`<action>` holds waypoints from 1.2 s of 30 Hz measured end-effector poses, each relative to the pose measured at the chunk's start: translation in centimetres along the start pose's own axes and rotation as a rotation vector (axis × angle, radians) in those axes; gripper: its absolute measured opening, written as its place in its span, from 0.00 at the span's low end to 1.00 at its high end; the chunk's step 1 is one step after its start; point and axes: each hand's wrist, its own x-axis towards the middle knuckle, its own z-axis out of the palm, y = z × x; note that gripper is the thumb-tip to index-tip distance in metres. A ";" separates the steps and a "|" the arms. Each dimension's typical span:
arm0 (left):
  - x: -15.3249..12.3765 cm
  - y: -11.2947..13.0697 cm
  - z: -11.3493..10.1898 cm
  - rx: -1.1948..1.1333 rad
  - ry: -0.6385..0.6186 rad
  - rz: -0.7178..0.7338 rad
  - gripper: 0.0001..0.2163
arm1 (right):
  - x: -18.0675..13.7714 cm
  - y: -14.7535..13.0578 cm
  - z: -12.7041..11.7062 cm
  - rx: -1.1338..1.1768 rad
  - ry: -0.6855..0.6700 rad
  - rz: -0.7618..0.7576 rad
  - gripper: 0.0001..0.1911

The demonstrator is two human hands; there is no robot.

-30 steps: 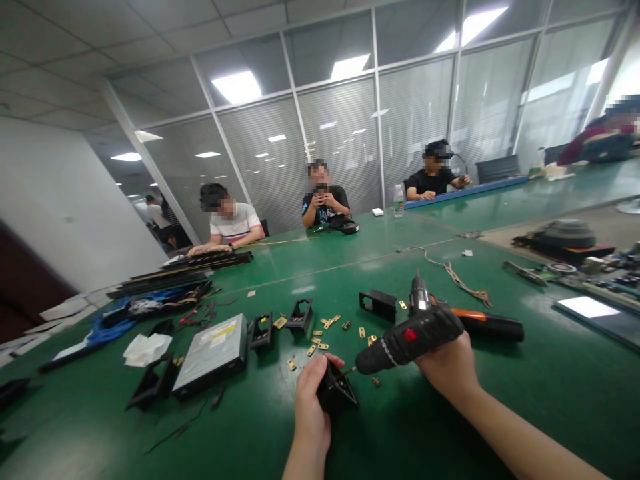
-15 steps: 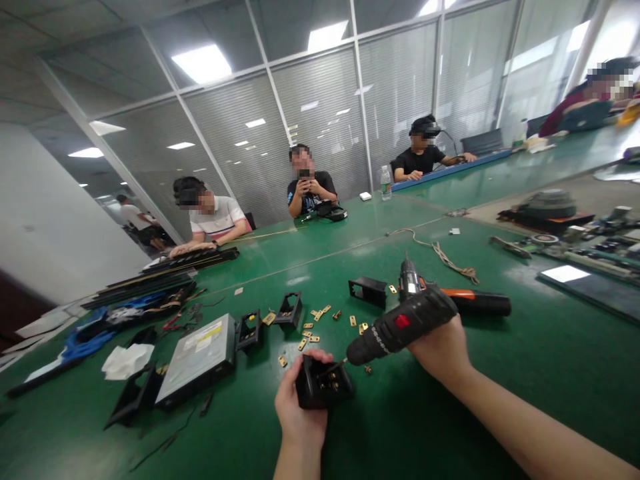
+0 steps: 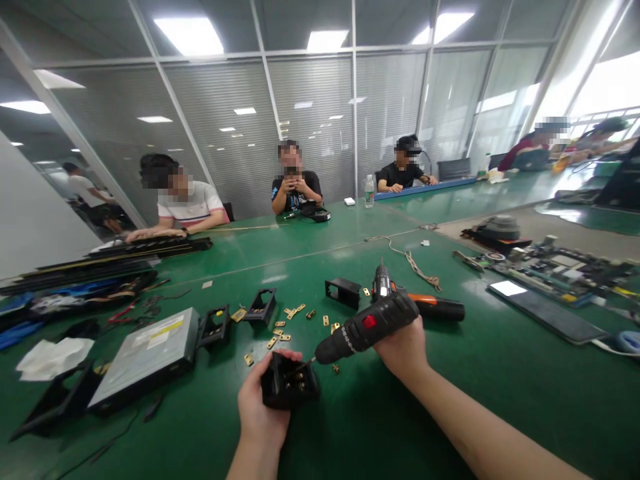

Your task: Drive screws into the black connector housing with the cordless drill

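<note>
Head view. The left hand (image 3: 256, 395) grasps a small black plastic box-shaped housing (image 3: 293, 397), holding it by its left side above a glossy green table (image 3: 200, 437), open side turned up toward the camera; brass-coloured fittings show inside. The right hand (image 3: 404, 348) is wrapped round the rear of a black cordless drill with a red button (image 3: 367, 327), largely hiding its handle. The drill points left and downward; its thin bit (image 3: 306, 364) enters the housing's open side. Whether the tip touches a fitting cannot be told.

Just beyond the housing lie scattered small brass-coloured two-holed plates (image 3: 325, 321). Behind the held drill rests a black-and-orange power tool (image 3: 436, 307). To the left stand a flat silver metal disc drive with a yellow-marked label (image 3: 150, 347) and, beside it, a crumpled white tissue (image 3: 55, 357). To the right lies a dark flat rectangular panel (image 3: 547, 315), near green circuit boards (image 3: 565, 268). Across the table, a person in a white shirt (image 3: 193, 205) leans over long dark strips (image 3: 150, 247).
</note>
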 end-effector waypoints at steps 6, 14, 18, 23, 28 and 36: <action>0.0 0.1 0.1 0.043 0.000 -0.007 0.11 | 0.1 -0.2 -0.3 0.008 -0.005 -0.005 0.10; 0.3 -0.1 -0.6 -0.030 -0.066 0.036 0.11 | 0.3 -0.4 -0.5 0.019 -0.008 0.000 0.10; 0.2 -0.1 -0.4 -0.031 -0.089 0.053 0.12 | 0.5 -0.6 -0.7 -0.007 -0.018 0.012 0.10; 0.3 -0.3 -0.5 -0.046 -0.120 0.107 0.12 | 0.6 -0.6 -0.9 -0.011 -0.021 0.017 0.08; 0.3 -0.5 -0.6 -0.043 -0.163 0.149 0.13 | 0.6 -0.3 -1.1 0.081 -0.034 0.015 0.07; 0.3 -0.6 -0.8 -0.011 -0.209 0.163 0.13 | -0.2 0.5 -0.7 -0.003 -0.025 0.018 0.09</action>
